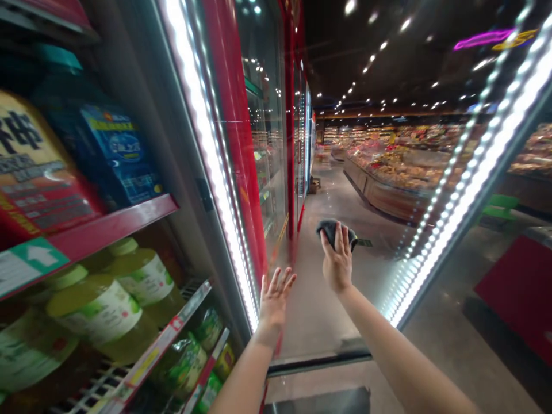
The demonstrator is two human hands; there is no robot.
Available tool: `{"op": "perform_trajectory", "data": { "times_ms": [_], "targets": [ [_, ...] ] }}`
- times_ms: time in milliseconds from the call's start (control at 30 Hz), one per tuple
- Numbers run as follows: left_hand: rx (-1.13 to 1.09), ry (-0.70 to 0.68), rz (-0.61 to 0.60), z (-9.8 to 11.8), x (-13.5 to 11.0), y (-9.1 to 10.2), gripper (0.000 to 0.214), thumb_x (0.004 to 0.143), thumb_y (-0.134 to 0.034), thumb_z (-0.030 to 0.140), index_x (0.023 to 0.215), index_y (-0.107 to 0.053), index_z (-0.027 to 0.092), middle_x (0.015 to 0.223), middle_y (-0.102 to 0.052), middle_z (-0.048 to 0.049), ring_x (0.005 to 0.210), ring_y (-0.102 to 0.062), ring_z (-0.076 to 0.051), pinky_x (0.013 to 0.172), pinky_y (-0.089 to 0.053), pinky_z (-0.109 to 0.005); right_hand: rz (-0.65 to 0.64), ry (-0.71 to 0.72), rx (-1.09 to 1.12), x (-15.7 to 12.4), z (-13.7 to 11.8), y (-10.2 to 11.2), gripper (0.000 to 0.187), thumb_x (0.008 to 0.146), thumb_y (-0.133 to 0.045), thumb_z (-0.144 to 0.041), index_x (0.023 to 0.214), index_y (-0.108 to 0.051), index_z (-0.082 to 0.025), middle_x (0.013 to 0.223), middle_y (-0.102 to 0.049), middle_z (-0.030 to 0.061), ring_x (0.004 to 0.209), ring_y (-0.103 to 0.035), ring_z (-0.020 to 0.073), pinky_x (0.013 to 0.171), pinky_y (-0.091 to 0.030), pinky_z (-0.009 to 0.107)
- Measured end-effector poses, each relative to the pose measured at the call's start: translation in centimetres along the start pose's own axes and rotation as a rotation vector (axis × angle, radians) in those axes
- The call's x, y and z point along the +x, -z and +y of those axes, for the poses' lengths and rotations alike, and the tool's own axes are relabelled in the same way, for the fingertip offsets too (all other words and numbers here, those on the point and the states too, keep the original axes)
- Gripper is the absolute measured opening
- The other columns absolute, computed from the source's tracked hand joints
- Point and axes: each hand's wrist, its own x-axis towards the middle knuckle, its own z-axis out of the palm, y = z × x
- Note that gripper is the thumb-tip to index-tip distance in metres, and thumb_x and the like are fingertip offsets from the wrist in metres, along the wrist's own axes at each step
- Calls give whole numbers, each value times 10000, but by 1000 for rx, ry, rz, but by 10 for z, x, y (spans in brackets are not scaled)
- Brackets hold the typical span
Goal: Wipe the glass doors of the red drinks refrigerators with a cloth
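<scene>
Left of the glass door [371, 299], the cooler's red shelf [107, 227] carries a blue-labelled bottle [116, 155]. Below it, yellow-green bottles [103, 305] with green and white labels stand on a wire rack. A bright light strip [211, 149] runs down the cooler frame, between these shelves and the glass door.

The left hand [273, 299] is raised at the lower left part of the glass door, just right of that light strip. It is wide open, with the fingers spread and pointing up and slightly right, and it holds nothing. Whether the palm is touching the glass or is just short of it cannot be told.

The right hand [337, 261] is a little higher and further right on the glass door, near its middle. Its fingers are stretched out and point upward, laid flat over a dark cloth [330, 230] that they hold against the pane. The cloth is bunched into a low, wide lump. Its long axis runs left to right across the glass, crosswise to the fingers, and it sticks out past them on both sides and along the top. One end points toward the cooler frame, the other toward the door's far edge.

At the right of the glass door, its own edge [470, 178] slants upward — a second row of lights runs along it.
</scene>
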Motion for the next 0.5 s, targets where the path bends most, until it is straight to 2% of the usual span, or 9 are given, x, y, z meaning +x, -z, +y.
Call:
{"op": "perform_trajectory", "data": {
  "times_ms": [67, 133, 200, 233, 333, 400, 433, 500],
  "targets": [
    [-1, 12, -6, 1, -1, -1, 819, 899, -393, 31, 1599, -192, 404, 1691, -189, 76, 1596, -79, -192, 1289, -116, -590, -30, 62, -14, 5, -13, -2, 803, 926, -474, -42, 1617, -254, -387, 1736, -95, 52, 1589, -126, 331, 1194, -355, 569],
    [5, 3, -6, 2, -2, 2, 815, 906, -432, 59, 1604, -181, 396, 1693, -185, 73, 1601, -37, -193, 1293, -121, -584, -133, 222, -19, -1, -19, -1, 760, 940, -495, -65, 1594, -316, -409, 1706, -244, 39, 1577, -205, 294, 1210, -328, 556],
    [22, -11, 6, 2, -2, 7, 799, 917, -462, 92, 1609, -182, 377, 1697, -181, 67, 1602, 3, -196, 1294, -132, -580, -226, 360, -9, -10, -16, 3, 736, 948, -496, -70, 1569, -358, -440, 1665, -355, 10, 1553, -281, 251, 1218, -322, 526],
    [33, -15, 15, 2, -3, 9, 788, 922, -463, 95, 1609, -193, 371, 1697, -185, 67, 1602, 15, -192, 1295, -137, -576, -247, 376, -4, -13, -12, 5, 732, 949, -486, -65, 1562, -371, -448, 1654, -376, 2, 1544, -305, 241, 1214, -331, 513],
    [59, -2, 39, 5, -3, 13, 765, 922, -430, 58, 1594, -258, 381, 1689, -208, 85, 1600, 16, -167, 1304, -130, -549, -208, 205, 10, -9, -10, 7, 745, 937, -448, -42, 1566, -372, -434, 1680, -322, 17, 1551, -287, 266, 1185, -367, 514],
    [69, 13, 42, 7, -3, 14, 760, 919, -410, 34, 1582, -296, 388, 1683, -222, 94, 1599, 2, -158, 1310, -122, -532, -164, 97, 41, 2, -22, 3, 740, 931, -450, -53, 1573, -370, -413, 1701, -264, 31, 1567, -237, 298, 1181, -365, 535],
    [72, 16, 41, 7, -2, 14, 751, 924, -408, 37, 1580, -306, 390, 1680, -230, 96, 1599, -6, -158, 1311, -121, -531, -164, 91, 58, 6, -31, 1, 729, 934, -461, -68, 1574, -374, -406, 1705, -253, 34, 1571, -221, 307, 1186, -353, 545],
    [69, 10, 34, 7, -1, 16, 725, 939, -421, 63, 1580, -314, 384, 1677, -249, 89, 1600, -25, -166, 1310, -130, -537, -211, 187, 93, 9, -48, -3, 691, 946, -492, -109, 1565, -399, -402, 1695, -283, 33, 1567, -234, 303, 1198, -327, 551]
  ]
}}
